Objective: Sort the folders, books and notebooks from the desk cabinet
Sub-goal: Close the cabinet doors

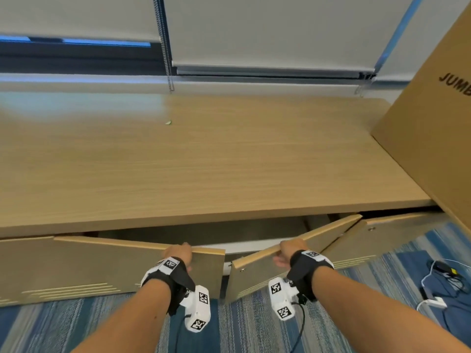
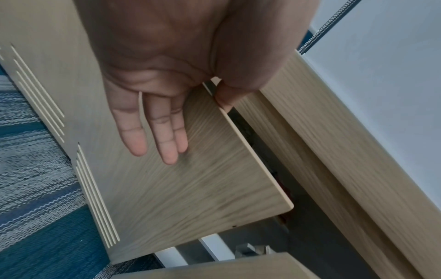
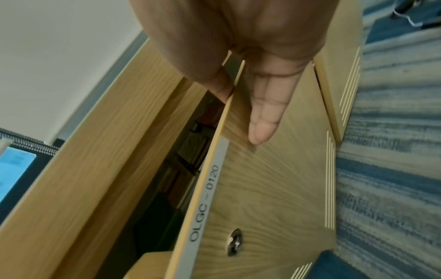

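Observation:
The wooden desk cabinet has two middle doors swung partly outward. My left hand [image 1: 178, 252] pinches the top edge of the left door [image 1: 102, 266], thumb behind the panel and fingers [image 2: 155, 132] flat on its front [image 2: 190, 188]. My right hand [image 1: 286, 250] grips the right door [image 1: 254, 278] the same way, fingers [image 3: 260, 117] on the front [image 3: 274, 188]. Through the gap in the right wrist view, dark upright spines [image 3: 190, 151] of books or folders stand inside; I cannot tell them apart. In the head view the desktop hides the cabinet's inside.
The bare wooden desktop [image 1: 204, 161] runs above the cabinet. A big cardboard box [image 1: 428, 123] stands at its right end. Cables and a white charger [image 1: 443, 281] lie on the blue striped carpet at right. The right door carries a lock [image 3: 235, 241] and a label [image 3: 205, 203].

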Tool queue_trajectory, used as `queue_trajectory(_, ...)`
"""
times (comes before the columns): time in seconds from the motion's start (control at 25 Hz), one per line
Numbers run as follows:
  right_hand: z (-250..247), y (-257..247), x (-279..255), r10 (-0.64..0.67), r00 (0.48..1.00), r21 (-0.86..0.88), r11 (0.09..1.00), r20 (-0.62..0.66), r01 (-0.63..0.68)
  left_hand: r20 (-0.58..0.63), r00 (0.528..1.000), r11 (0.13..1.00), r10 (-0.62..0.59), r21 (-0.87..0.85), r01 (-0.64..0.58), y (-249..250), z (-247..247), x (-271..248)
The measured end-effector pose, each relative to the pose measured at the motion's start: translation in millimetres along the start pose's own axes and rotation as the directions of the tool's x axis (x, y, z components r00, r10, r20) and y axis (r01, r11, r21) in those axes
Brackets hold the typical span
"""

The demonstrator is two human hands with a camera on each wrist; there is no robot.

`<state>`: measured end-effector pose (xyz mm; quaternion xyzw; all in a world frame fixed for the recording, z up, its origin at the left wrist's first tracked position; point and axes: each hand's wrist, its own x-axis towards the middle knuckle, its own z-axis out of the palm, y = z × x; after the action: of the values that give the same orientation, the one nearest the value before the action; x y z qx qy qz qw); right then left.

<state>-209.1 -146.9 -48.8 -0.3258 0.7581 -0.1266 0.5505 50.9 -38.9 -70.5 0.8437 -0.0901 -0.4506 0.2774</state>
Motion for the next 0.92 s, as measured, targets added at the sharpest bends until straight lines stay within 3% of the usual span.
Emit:
queue_trajectory(0.4,13.8,-30.0,2.1,-0.002,1.0,0.34,0.941,0.03,-0.008,0.021,0.998,0.979,-0.056,-0.195,0.059,17.7,4.1,8.5)
queue_trajectory(0.52,14.6,-36.0,1.7,-0.016,0.998,0.454,0.891,0.054,-0.01,0.124,0.991,0.886,-0.055,-0.452,0.106,18.2,15.0,6.9)
queue_trajectory(0.6,20.8,-41.2,11.2,0.008,1.0,0.544,0.839,0.021,-0.018,0.142,0.989,0.836,-0.04,-0.537,0.111,24.5,19.5,7.1)
queue_trajectory(0.72,30.5,-48.9,15.7,0.029,0.999,0.604,0.796,0.026,-0.039,0.15,0.988,0.855,-0.036,-0.507,0.108,32.5,23.6,10.5)
queue_trajectory(0.92,35.1,-51.2,22.7,0.015,0.997,0.579,0.813,0.075,-0.056,0.144,0.989,0.886,-0.041,-0.452,0.103,25.5,26.8,28.8)
